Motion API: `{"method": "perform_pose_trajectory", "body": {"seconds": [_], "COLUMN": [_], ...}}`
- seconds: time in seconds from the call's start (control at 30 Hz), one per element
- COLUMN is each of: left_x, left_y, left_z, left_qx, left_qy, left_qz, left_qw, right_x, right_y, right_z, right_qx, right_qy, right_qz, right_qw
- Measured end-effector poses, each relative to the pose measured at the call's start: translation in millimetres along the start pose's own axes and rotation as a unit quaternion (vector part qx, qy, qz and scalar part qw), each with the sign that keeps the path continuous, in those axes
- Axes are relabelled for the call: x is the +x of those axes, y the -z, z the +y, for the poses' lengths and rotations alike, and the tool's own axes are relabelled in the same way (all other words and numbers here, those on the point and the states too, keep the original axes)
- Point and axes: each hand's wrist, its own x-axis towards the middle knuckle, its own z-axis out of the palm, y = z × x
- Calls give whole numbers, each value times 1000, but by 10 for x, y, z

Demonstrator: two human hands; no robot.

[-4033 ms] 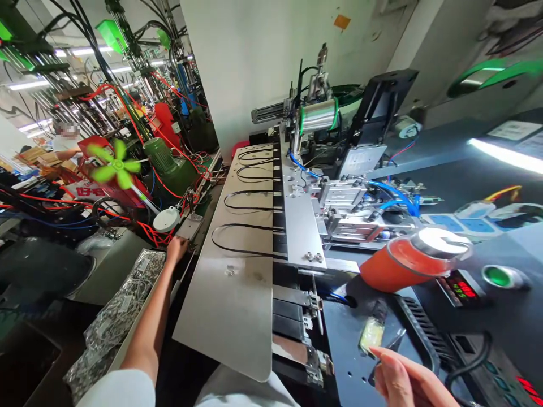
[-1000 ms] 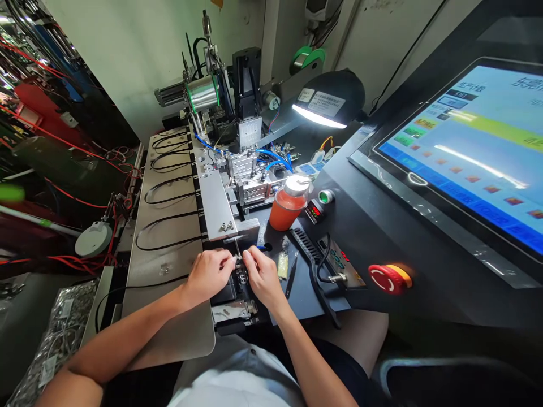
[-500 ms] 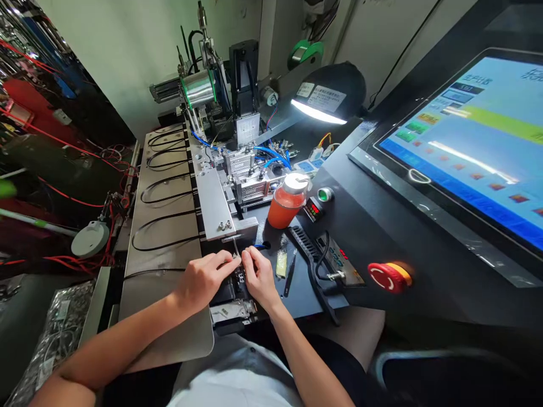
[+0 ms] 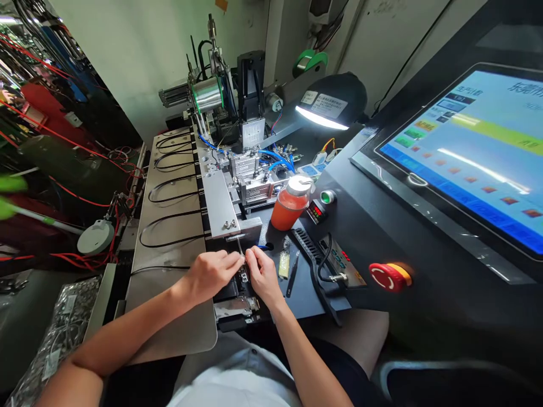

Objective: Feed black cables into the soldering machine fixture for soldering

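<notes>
My left hand (image 4: 215, 272) is closed, thumb and fingertips pinched together over the narrow track at the near end of the machine. A black cable (image 4: 159, 267) loops on the metal plate and disappears under this hand. Close beside it, my right hand (image 4: 262, 273) is also closed, its thumb and forefinger pressed together at the same spot. What the fingertips hold is too small and too covered to make out. Just below them lies a small metal fixture (image 4: 244, 277). Beyond the fingers sits a flat metal cover plate (image 4: 219, 206) with screws.
Several black cables loop across the metal plate (image 4: 169, 305) on the left. To the right stand an orange-red bottle (image 4: 289, 208), tweezers (image 4: 292, 274), a yellowish packet (image 4: 284, 264), a control box (image 4: 343, 261) and a red emergency-stop button (image 4: 388, 277). A lit lamp (image 4: 328, 107) hangs behind.
The view has shifted slightly, so the scene sits a little lower and further right. Both hands stay at the same spot on the track, with the left hand's fingers slightly more curled.
</notes>
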Motion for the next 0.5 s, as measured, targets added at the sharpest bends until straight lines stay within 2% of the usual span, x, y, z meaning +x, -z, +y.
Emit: {"method": "perform_pose_trajectory", "body": {"seconds": [0.1, 0.2, 0.3, 0.5], "left_x": [-65, -106, -104, -90], "left_y": [75, 123, 112, 94], "left_z": [-50, -79, -87, -95], "left_qx": [-101, -149, -141, -124], "left_qy": [117, 190, 206, 208], "left_qz": [-64, -129, -163, -186], "left_qw": [986, 962, 954, 952], "right_x": [-2, -18, -37, -43], "right_y": [129, 248, 278, 306], "right_z": [-21, -81, -135, -208], "right_qx": [-36, -110, -162, -200], "right_qy": [11, 78, 153, 185], "right_qz": [17, 11, -26, -25], "right_qw": [999, 991, 974, 962]}}
